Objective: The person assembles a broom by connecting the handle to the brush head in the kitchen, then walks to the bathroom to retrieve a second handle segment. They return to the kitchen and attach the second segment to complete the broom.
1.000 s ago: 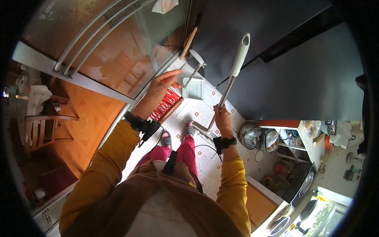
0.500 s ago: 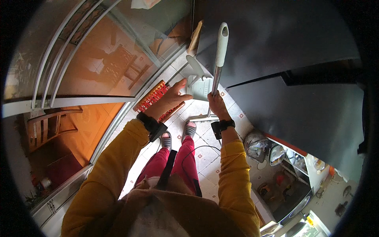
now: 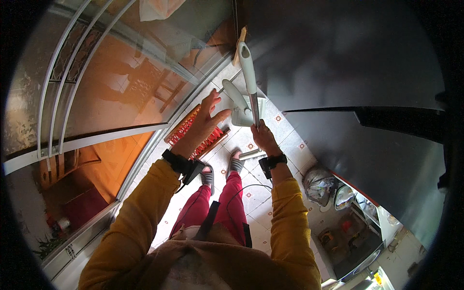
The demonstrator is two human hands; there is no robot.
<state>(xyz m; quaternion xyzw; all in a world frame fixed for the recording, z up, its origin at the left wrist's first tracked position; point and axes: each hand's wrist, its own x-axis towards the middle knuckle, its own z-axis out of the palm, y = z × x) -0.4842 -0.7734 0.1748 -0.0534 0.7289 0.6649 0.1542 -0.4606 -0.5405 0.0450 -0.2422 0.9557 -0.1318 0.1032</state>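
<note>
My right hand [image 3: 265, 137] is closed round the metal pole of a long-handled broom [image 3: 254, 107]. The broom's pale grip end [image 3: 246, 67] points up and away from me, and its narrow head [image 3: 251, 154] rests on the floor by my right foot. My left hand [image 3: 205, 121] is open and empty, thumb and fingers apart. Just beyond its fingers stands the pale upright handle [image 3: 235, 94] of a dustpan [image 3: 241, 117]; I cannot tell whether they touch. The broom pole hides part of the dustpan. Below my left hand is a low wooden rack or stool with red slats [image 3: 209, 143].
Glass sliding doors [image 3: 121, 92] run along the left. A large dark cabinet-like surface [image 3: 338, 63] fills the right. Bagged items [image 3: 320, 186] sit on the tiled floor [image 3: 282, 142] at the right, near an open shelf unit. A thin cable [image 3: 251, 185] crosses near my legs.
The broom's grip end has swung left, towards the dustpan handle, and its head has turned. My left hand has moved slightly left and up, fingers still apart. The view has shifted slightly.
</note>
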